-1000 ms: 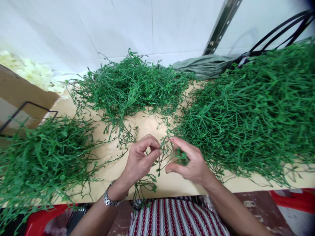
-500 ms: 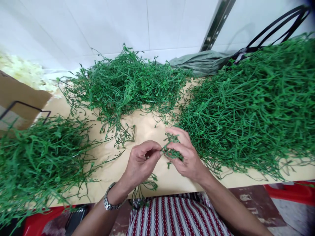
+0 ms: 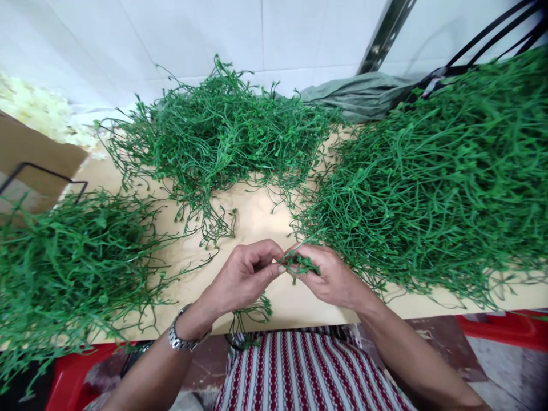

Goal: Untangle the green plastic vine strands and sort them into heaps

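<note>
Near the table's front edge my two hands meet over a small bunch of green artificial stems (image 3: 303, 264). My right hand (image 3: 327, 277) is closed around that bunch, its fingers curled over the stems. Thumb and forefinger of my left hand (image 3: 244, 271) pinch at the left end of the same stems; the exact spot is partly hidden by the fingertips. A few loose green stems (image 3: 252, 313) lie below my left hand and hang over the table edge.
Green stem heaps lie around: a large one (image 3: 436, 188) right, one at the back (image 3: 231, 131), one at left (image 3: 77, 268). A cardboard box (image 3: 34, 154) with a black wire frame stands left. Pale yellow petals (image 3: 38, 108) lie behind it. Red stools (image 3: 505, 330) show below the table (image 3: 257, 217).
The fingers of my right hand, which were raised and spread over the stems, have folded down around them. My left hand keeps its pinch. The view has shifted slightly.
</note>
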`<state>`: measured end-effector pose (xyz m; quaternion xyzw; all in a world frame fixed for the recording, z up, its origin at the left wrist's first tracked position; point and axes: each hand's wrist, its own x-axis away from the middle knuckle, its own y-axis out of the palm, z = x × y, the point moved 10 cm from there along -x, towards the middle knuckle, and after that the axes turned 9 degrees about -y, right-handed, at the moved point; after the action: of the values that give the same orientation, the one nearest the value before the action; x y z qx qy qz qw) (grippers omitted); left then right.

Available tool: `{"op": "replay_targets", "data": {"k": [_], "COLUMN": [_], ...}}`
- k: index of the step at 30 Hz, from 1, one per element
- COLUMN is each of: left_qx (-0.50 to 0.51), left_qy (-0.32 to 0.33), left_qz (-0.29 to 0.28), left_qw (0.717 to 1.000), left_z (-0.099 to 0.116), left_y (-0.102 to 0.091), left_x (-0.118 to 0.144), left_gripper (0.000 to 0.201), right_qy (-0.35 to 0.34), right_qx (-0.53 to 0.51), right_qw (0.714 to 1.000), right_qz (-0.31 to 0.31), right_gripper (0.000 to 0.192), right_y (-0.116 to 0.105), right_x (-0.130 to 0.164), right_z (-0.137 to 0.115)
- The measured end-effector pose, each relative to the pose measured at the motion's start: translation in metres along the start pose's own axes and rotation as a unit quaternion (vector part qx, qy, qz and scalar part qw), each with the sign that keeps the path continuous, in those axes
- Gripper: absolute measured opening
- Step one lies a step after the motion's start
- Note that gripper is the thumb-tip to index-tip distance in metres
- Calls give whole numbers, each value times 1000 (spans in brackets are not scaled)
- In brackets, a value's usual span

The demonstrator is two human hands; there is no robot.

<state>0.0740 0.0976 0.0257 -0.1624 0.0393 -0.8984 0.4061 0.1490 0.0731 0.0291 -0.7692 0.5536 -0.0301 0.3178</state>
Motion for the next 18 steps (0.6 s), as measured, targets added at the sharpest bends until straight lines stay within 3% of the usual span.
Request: {"op": "replay_targets", "data": {"k": [8, 12, 18], "left_qx": [32, 73, 165], "left_qy": [61, 99, 21], "left_qz": [16, 60, 72], "left_qw": [997, 991, 983], "left_z": [9, 10, -14], "left_y": [-7, -15, -7], "left_x": [3, 3, 0], "left_gripper": [7, 6, 9], "right_qy": [61, 107, 137], "right_qx": [-175, -233, -335], "right_qw": [979, 962, 929], "right_qz": [-80, -94, -79], "right_gripper": [8, 17, 41], "right_y": [19, 24, 37], "right_x": [1, 2, 2], "right_z": [6, 13, 20]}}
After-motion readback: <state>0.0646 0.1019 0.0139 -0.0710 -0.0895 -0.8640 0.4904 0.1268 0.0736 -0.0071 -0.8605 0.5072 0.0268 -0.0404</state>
